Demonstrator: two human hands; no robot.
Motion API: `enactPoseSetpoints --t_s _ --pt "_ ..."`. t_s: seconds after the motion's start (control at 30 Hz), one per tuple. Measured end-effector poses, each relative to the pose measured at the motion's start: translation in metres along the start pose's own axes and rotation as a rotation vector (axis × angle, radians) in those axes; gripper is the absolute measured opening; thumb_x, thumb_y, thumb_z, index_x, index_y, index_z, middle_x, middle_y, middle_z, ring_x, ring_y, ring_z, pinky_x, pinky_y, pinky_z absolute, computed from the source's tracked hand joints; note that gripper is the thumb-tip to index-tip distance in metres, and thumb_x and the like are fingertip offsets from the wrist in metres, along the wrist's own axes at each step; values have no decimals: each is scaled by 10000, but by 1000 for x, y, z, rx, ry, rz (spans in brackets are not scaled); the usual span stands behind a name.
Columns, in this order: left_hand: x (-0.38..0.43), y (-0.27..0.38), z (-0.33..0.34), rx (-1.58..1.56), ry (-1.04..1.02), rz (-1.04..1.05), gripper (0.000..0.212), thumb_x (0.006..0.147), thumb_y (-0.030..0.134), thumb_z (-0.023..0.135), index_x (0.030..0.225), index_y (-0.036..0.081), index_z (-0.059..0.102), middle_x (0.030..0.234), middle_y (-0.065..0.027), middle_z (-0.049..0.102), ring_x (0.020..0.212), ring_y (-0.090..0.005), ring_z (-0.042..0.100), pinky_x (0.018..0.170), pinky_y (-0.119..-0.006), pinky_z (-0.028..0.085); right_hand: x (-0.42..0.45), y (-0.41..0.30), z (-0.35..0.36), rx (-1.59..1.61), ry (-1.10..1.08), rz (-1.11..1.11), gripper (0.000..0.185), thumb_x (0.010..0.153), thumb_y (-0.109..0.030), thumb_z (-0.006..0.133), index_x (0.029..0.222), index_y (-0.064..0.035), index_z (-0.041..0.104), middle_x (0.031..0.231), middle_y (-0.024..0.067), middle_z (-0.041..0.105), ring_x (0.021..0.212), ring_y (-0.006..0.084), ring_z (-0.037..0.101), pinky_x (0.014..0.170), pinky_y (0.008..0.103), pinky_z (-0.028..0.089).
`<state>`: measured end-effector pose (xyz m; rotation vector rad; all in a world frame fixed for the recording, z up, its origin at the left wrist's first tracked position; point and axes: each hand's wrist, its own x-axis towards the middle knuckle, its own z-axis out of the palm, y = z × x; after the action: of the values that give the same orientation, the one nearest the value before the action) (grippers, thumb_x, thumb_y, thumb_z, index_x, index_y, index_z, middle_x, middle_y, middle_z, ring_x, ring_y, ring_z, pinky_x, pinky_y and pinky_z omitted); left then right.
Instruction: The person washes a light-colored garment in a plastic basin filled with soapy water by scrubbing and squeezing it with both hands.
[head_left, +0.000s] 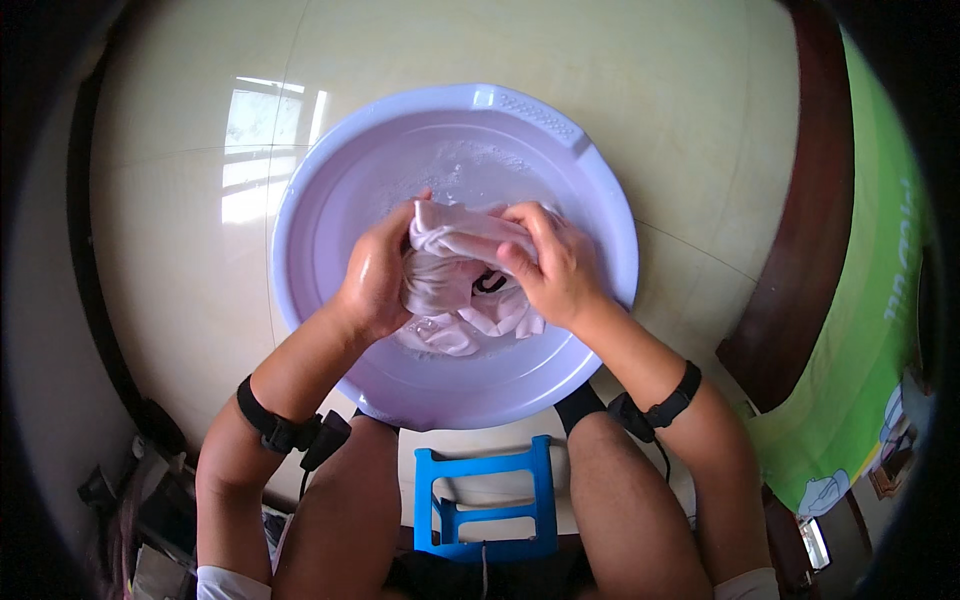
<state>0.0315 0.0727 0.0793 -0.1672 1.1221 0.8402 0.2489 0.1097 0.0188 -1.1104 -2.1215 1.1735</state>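
Note:
A wet, pale pink garment (480, 238) with a dark printed mark is bunched between my hands, over a round lavender plastic basin (450, 397). My left hand (381, 262) grips its left side, where the cloth gathers in tight folds; some of those fingers are hidden behind it. On the other side, my right hand (559, 262) holds the upper right part, thumb toward the middle. The garment's lower folds hang into shallow soapy water (457, 169), which carries patches of foam.
A blue plastic stool (484, 465) stands between my legs, below the basin. Glossy tiles (180, 300) cover the floor. A dark wooden furniture edge (806, 225) and a green printed cloth (855, 315) are at the right. Straps with small devices (326, 441) circle both forearms.

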Motion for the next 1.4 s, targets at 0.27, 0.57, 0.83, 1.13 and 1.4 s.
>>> enactPoseSetpoints --t_s 0.27,0.57,0.83,1.13,1.4 --pt "-1 -1 -35 -79 17 38 620 1047 539 486 1294 -13 626 1261 -165 688 1151 -292 673 1058 -434 518 3 5 5 -249 125 -35 284 732 19 717 1007 -52 697 1063 101 612 1002 349 583 907 480 448" --pt "8 -6 -38 -139 -123 41 688 1062 596 388 1310 2 630 1268 -168 698 1163 -289 668 1089 -428 484 21 -82 16 237 -39 -29 198 855 -127 674 1035 -78 608 920 143 665 822 364 693 714 455 548" --pt "-3 -61 -23 -13 -167 -71 380 1059 341 535 1268 31 602 1215 -123 664 1087 -225 680 911 -368 570 25 -61 23 -278 83 -420 225 884 -206 755 737 -120 608 670 63 607 549 243 639 503 380 505" --pt "1 -61 -40 666 -247 283 312 1015 290 572 1184 36 638 1070 -70 672 928 -157 671 765 -326 562 2 -81 28 -193 12 -561 196 864 -214 743 751 -125 610 658 42 566 563 185 624 529 350 482" --pt "4 -68 -33 -83 -260 -166 308 1082 304 482 1182 54 632 1017 -55 678 845 -183 686 707 -342 588 9 -67 12 -269 50 -409 226 870 -201 751 725 -126 596 671 52 601 534 226 615 504 373 472"
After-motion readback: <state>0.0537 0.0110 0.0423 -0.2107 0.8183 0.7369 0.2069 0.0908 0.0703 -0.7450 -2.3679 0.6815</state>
